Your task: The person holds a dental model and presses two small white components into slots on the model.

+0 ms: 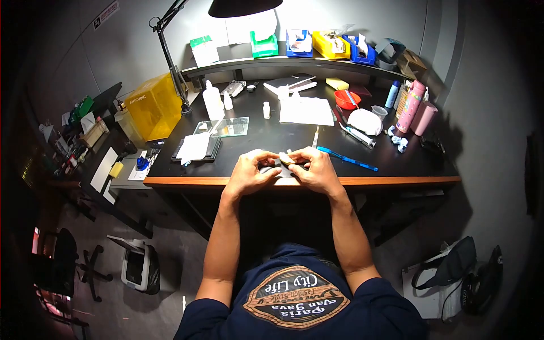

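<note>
Both hands meet over the desk's front edge, around a small whitish piece (pixel 287 158) whose kind I cannot make out. My left hand (pixel 253 171) is closed, with its fingertips at the left side of the piece. From the other side, my right hand (pixel 315 171) pinches the same piece between thumb and fingers. Under the hands lies a patch of white paper or tissue (pixel 288 172), partly hidden. Just beyond my right hand is a thin pointed tool (pixel 316 137). A blue pen-like tool (pixel 354 160) lies to its right.
On the black desk are white bottles (pixel 213 102), a glass plate (pixel 233 127), white sheets (pixel 307 111), a red bowl (pixel 347 100) and a pink flask (pixel 410 107). Colored bins (pixel 330 46) line the shelf behind. A lamp (pixel 243 7) hangs overhead. A yellow box (pixel 152 110) stands left.
</note>
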The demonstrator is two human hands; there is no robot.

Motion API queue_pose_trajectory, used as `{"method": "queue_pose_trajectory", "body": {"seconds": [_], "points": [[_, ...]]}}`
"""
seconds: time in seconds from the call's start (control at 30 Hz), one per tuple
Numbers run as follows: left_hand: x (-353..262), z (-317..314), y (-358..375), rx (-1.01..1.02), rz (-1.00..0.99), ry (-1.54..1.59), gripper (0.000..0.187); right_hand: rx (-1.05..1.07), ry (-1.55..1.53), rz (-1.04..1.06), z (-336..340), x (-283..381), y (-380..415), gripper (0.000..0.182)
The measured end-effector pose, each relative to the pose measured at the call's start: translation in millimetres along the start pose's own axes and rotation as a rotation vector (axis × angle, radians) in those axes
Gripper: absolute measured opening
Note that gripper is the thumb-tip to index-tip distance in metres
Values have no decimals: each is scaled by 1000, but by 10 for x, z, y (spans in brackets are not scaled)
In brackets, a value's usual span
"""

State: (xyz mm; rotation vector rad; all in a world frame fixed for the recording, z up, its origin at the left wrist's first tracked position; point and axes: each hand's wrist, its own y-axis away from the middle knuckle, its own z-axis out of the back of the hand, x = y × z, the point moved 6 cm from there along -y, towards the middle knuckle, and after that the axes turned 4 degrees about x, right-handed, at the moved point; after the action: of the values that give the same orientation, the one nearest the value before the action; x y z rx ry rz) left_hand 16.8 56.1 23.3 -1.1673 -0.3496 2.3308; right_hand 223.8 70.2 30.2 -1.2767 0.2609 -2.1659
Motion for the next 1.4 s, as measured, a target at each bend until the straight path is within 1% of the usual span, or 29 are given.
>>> {"method": "queue_pose_trajectory", "body": {"seconds": [0.63,0.83,0.93,1.03,1.13,1.4], "points": [[-19,9,2,-7,19,-12,39,-17,20,29,-2,5,-3,33],[-1,7,1,-9,12,-13,38,-1,27,8,-2,-9,-6,37],[0,3,5,-7,18,-7,38,-4,-26,-28,14,-3,-3,39],[18,-4,0,-10,6,-6,38,27,13,-20,9,-5,-10,39],[-1,1,0,-3,16,-10,38,12,-41,9,-23,-56,-1,40],[-33,14,1,6,21,-21,39,4,-4,21,-13,-27,-2,40]]}}
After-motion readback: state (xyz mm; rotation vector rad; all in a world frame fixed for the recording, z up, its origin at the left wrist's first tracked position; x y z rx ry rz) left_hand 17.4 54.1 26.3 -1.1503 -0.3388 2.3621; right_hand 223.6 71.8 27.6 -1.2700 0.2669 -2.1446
